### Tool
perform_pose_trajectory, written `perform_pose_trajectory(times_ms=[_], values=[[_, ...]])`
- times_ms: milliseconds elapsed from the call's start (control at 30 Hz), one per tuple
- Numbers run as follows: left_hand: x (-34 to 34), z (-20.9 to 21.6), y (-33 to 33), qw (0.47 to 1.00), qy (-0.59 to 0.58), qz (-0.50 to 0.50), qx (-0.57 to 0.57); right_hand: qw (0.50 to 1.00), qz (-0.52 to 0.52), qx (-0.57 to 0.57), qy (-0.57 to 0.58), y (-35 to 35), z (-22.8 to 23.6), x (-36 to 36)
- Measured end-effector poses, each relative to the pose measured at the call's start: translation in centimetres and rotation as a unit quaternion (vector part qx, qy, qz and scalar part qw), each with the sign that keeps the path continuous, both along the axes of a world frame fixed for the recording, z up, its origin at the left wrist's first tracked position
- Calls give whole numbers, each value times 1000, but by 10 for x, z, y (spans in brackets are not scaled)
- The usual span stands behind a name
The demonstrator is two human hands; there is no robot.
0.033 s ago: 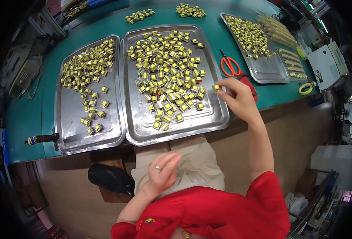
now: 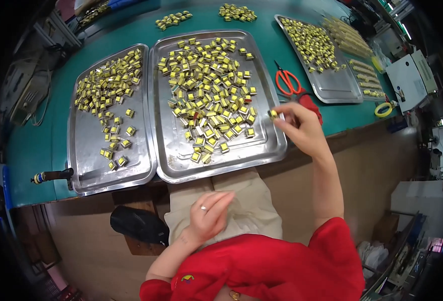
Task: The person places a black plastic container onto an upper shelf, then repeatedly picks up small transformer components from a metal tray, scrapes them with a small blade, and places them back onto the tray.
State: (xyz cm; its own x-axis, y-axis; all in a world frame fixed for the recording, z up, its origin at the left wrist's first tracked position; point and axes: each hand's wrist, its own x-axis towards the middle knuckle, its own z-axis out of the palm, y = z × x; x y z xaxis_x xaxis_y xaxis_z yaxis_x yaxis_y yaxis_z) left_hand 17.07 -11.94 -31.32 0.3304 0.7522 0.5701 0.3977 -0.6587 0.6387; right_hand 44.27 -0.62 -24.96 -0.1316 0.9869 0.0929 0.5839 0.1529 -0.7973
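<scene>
right now the right hand [image 2: 301, 125] pinches one small yellow part [image 2: 273, 114] in its fingertips, just over the right rim of the middle tray [image 2: 216, 170], which is heaped with such parts. red scissors [image 2: 287, 82] lie just right of that tray. below the tray, the left hand [image 2: 209, 213] rests loose and empty on the lap.

Bright, even overhead light glares softly off the steel trays [image 2: 168, 145]; fisheye edges bend, darken and blur.
</scene>
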Motion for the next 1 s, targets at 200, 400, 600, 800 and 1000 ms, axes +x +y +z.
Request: perform_pose_trajectory(times_ms=[200, 400, 600, 800, 1000], values=[[63, 23, 20, 940, -170, -187, -230, 901, 21, -275, 336, -81, 10, 5], [91, 13, 20, 898, -184, -249, -312, 855, -26, -361, 370, -123, -4, 15], [104, -4, 4, 822, -267, -220, -452, 899, -135, -230, 347, -154, -30, 14], [106, -15, -2, 781, -316, -204, -499, 901, -124, -157, 386, -163, -43, 5], [107, -19, -2, 739, -350, -195, -541, 904, -135, -148, 378, -160, -49, 1]])
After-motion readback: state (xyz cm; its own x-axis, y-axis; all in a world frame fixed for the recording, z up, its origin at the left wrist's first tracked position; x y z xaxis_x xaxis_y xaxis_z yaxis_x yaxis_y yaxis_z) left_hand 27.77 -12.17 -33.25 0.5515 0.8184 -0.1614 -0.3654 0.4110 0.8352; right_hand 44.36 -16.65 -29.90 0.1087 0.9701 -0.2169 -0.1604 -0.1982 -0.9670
